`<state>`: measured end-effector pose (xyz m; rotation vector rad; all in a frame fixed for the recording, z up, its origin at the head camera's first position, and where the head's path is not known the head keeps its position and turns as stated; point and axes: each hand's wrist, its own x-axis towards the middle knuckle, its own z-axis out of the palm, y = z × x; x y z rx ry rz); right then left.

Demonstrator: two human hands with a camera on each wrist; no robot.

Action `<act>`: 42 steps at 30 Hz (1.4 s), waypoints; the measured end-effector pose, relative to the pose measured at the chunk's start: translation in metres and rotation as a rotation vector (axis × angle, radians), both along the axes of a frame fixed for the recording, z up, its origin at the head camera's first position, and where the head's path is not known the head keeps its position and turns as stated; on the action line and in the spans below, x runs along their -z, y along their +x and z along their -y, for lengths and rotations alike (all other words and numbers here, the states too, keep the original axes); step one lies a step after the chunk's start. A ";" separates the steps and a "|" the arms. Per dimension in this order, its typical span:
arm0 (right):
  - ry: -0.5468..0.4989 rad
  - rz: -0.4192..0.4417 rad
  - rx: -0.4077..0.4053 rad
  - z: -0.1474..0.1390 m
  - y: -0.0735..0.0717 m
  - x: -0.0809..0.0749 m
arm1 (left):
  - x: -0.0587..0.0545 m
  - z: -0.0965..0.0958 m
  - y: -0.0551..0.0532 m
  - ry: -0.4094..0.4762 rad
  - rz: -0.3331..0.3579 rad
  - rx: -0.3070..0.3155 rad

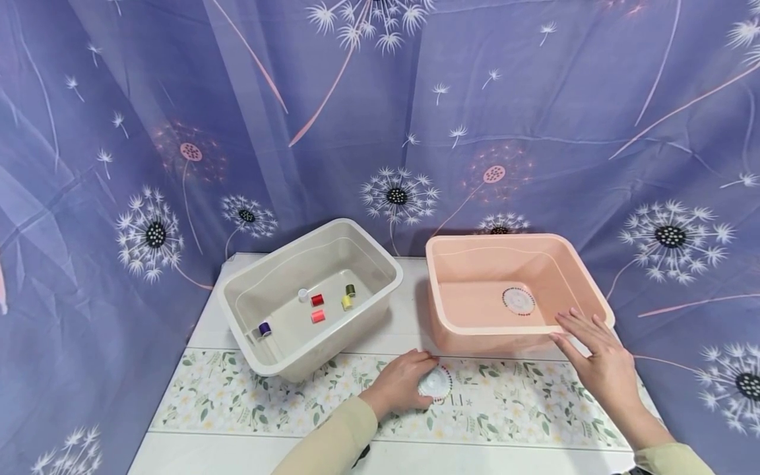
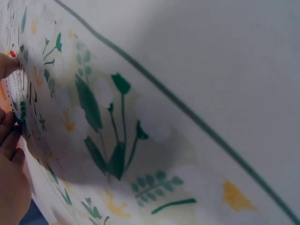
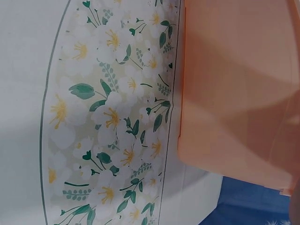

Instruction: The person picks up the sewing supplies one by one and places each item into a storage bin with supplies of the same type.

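My left hand (image 1: 404, 382) holds a round wheel of pearl-headed pins (image 1: 436, 383) by its edges, thumb on the near side and fingers on the far side, at the flowered strip of the table. In the left wrist view, the fingers (image 2: 10, 136) and the pin wheel (image 2: 19, 91) show only at the left edge. My right hand (image 1: 602, 359) rests at the near right rim of a pink basin (image 1: 487, 330), its fingers extended over the edge. A second pin wheel (image 1: 518, 301) lies on the basin's floor. The right wrist view shows mostly the basin's side wall (image 3: 234, 103).
On the left stands a grey basin (image 1: 320, 346), turned at an angle. Several small thread spools lie in it, among them a red spool (image 1: 317, 299), a yellow spool (image 1: 347, 303) and a purple spool (image 1: 264, 328). A blue dandelion-print curtain (image 1: 332, 178) hangs behind both basins.
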<state>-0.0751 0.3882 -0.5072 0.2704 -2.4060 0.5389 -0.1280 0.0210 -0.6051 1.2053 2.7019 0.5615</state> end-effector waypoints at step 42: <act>-0.011 0.007 -0.001 -0.001 0.001 0.001 | -0.007 -0.002 -0.003 -0.061 -0.092 0.053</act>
